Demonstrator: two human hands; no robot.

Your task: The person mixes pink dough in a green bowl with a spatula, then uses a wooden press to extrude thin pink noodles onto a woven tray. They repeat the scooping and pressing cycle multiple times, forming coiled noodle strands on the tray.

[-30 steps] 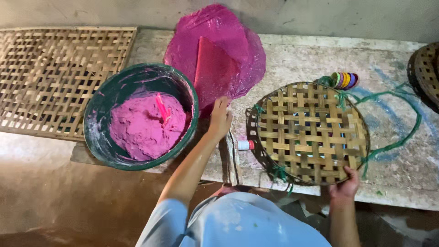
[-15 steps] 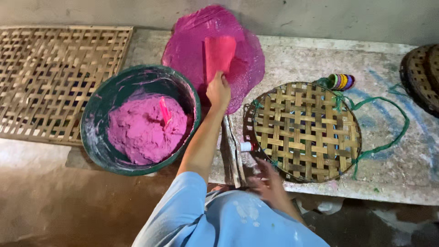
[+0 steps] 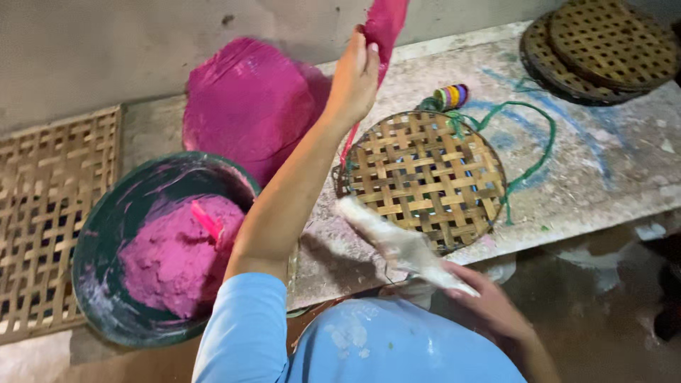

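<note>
My left hand (image 3: 355,74) is raised above the bench and grips a thin pink sheet (image 3: 386,21) that hangs from its fingers. My right hand (image 3: 489,305) is low near my body, closed on a whitish, blurred stick-like tool (image 3: 397,245) that points up-left. Between the hands lies a round woven bamboo tray (image 3: 425,177) on the stone bench. A stack of pink sheets (image 3: 248,106) rests behind my left arm. A dark green basin (image 3: 99,284) at the left holds pink paste (image 3: 170,255) with a pink scoop (image 3: 206,221) stuck in it.
A square bamboo lattice mat (image 3: 50,213) lies at the far left. Green cord (image 3: 532,135) and a spool of coloured bands (image 3: 450,96) lie beside the tray. More round woven trays (image 3: 603,50) are stacked at the top right. The bench front edge (image 3: 589,227) drops to the floor.
My left hand has lifted a pink sheet off the stack and raised it. My right hand left the tray's rim and now holds a whitish tool.
</note>
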